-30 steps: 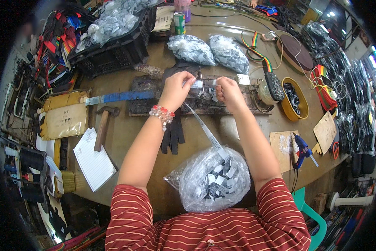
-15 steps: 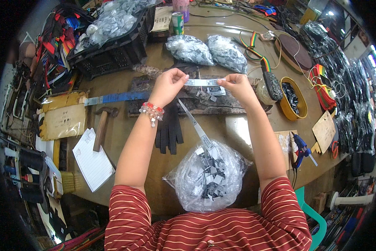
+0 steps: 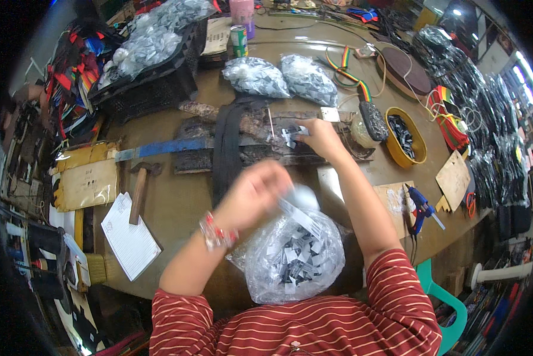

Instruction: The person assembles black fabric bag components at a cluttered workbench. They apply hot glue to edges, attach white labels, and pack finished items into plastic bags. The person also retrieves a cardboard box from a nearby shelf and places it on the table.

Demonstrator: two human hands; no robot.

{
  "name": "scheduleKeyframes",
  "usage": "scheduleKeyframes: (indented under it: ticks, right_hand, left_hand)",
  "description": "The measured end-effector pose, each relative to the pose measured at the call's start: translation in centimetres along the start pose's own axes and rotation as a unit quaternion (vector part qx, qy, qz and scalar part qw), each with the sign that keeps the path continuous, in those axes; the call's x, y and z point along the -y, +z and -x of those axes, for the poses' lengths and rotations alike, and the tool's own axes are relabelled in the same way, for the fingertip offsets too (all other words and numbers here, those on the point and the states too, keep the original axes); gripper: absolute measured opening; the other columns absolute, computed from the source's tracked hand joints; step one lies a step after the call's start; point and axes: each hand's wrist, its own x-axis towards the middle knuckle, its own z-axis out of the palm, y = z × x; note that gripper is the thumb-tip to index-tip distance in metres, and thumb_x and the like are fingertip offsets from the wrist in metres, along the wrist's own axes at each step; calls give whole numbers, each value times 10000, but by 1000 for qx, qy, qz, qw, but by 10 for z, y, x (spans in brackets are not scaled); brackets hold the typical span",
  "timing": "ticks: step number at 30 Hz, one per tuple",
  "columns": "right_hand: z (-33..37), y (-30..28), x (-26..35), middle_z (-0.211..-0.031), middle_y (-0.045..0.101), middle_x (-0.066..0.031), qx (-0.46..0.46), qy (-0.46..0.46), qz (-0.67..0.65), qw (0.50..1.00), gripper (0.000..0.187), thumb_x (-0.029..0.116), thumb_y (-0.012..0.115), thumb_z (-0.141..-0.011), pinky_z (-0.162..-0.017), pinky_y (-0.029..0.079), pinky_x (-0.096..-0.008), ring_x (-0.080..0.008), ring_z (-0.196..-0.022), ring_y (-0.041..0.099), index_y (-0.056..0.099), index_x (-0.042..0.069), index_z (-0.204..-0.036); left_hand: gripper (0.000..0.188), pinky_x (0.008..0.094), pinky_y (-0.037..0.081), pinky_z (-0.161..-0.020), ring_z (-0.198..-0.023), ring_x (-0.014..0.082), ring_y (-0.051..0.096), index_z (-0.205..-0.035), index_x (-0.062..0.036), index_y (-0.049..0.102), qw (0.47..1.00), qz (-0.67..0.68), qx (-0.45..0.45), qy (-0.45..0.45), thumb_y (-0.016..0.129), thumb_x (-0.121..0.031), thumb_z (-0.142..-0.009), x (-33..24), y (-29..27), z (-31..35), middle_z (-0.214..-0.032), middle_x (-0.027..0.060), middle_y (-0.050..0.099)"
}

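Observation:
My left hand (image 3: 257, 191) is smeared by motion, its fingers curled just above a clear plastic bag (image 3: 260, 273). A white printed label strip (image 3: 302, 219) runs from beside its fingertips down into the bag; whether the fingers grip it I cannot tell. Many small grey and white label pieces (image 3: 299, 258) fill the bag. Farther off, my right hand (image 3: 323, 139) is pinched on a small white printed label (image 3: 291, 137) over a worn dark board (image 3: 254, 155). A thin pale stick (image 3: 271, 123) stands up from the board there. Black fabric straps (image 3: 226, 139) lie across the board's left part.
Left are a hammer (image 3: 139, 193), lined paper (image 3: 127, 237) and a blue-wrapped metal bar (image 3: 168, 148). Two filled plastic bags (image 3: 256, 77), a black crate (image 3: 148, 95) and a can (image 3: 238, 41) stand behind. On the right are a yellow bowl (image 3: 422, 142) and a blue glue gun (image 3: 423, 209).
My left hand has left the spot beside my right hand and come down toward the bag. My right hand has lowered slightly to the board. The strip no longer stretches between both hands.

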Motion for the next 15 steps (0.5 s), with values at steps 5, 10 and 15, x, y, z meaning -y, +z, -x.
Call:
scheduleKeyframes:
  ticks: [5, 10, 15]
  right_hand:
    - [-2, 18, -7, -895, 629, -204, 18, 46, 91, 995, 195, 154, 673, -743, -789, 478, -423, -355, -886, 605, 666, 25, -889]
    - [7, -3, -2, -828, 624, -188, -36, -14, 54, 998, 97, 93, 614, -745, -742, 478, -427, -350, -837, 612, 642, 16, -797]
    - [33, -132, -69, -788, 616, -196, -301, 24, 205, 931, 136, 122, 529, -805, -636, 489, -449, -353, -754, 619, 625, 33, -768]
  left_hand:
    - [154, 347, 449, -814, -924, 231, 543, -916, -58, 581, 924, -274, 237, 121, 625, -181, -834, 7, 68, 54, -961, 86, 565]
    - [242, 399, 424, -908, -1057, 280, 519, -945, -108, 649, 898, -318, 208, 219, 723, -199, -734, -6, 86, 75, -1061, 80, 560]
    - [133, 400, 433, -896, -1036, 282, 534, -861, -88, 667, 893, -387, -28, 226, 696, -129, -738, -17, 65, 114, -1064, 93, 555]
